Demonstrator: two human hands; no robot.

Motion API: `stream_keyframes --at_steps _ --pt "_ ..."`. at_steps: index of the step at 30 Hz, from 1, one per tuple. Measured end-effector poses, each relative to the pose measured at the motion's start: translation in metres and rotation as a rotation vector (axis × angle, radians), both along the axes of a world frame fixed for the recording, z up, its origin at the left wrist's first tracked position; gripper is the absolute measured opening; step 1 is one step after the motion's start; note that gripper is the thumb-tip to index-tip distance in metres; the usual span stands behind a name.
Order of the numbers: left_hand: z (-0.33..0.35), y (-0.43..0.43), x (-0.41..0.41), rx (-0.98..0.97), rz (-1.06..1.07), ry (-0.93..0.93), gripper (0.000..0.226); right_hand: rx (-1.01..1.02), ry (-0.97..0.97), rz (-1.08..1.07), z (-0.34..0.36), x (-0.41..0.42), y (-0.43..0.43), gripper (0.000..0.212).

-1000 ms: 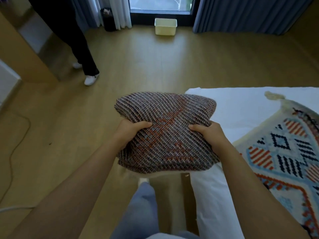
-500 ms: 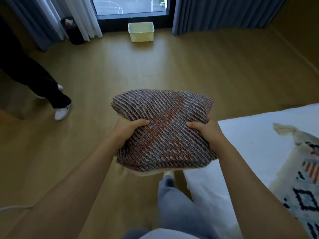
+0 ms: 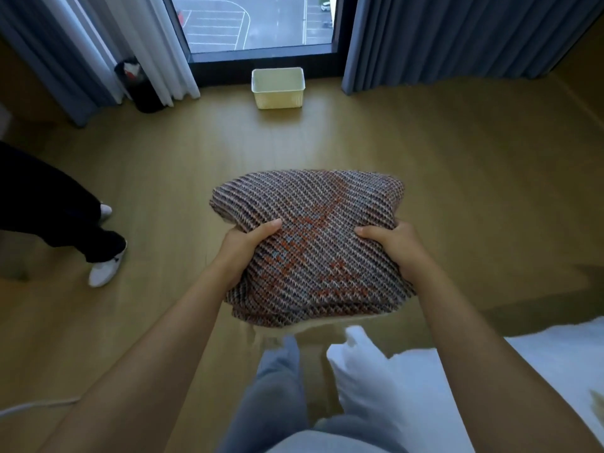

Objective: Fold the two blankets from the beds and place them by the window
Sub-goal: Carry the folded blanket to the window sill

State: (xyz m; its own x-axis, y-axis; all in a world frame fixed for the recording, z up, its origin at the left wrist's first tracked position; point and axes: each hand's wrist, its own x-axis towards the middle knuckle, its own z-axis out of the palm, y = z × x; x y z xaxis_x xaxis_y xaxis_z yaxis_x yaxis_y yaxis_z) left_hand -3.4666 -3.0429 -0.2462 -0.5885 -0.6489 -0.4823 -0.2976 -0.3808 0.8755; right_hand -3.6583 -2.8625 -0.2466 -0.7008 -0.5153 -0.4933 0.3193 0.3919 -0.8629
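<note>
Held folded blanket (image 3: 310, 246) pinched between left hand (image 3: 245, 248) and right hand (image 3: 395, 248), thumbs on top, likely keeping folds together; window (image 3: 258, 22) at twelve o'clock.

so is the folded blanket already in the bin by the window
No, the left hand and right hand hold the blanket, well short of the bin.

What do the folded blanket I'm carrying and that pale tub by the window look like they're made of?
The folded blanket looks like thick woven or knitted yarn, matte, shown by coarse diagonal ribs in brown, orange and blue. The tub is probably moulded plastic, pale cream and smooth: thin even walls and a ribbed front.
</note>
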Motion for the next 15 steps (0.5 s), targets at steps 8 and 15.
stream_keyframes --at_steps 8,15 --pt "0.001 -0.178 -0.136 -0.055 0.000 0.014 0.050 -0.038 0.019 -0.103 0.003 -0.116 -0.164 0.036" --pt "0.003 -0.312 -0.260 -0.067 -0.051 -0.002 0.050 -0.042 0.039 -0.137 0.000 -0.234 -0.289 0.039"
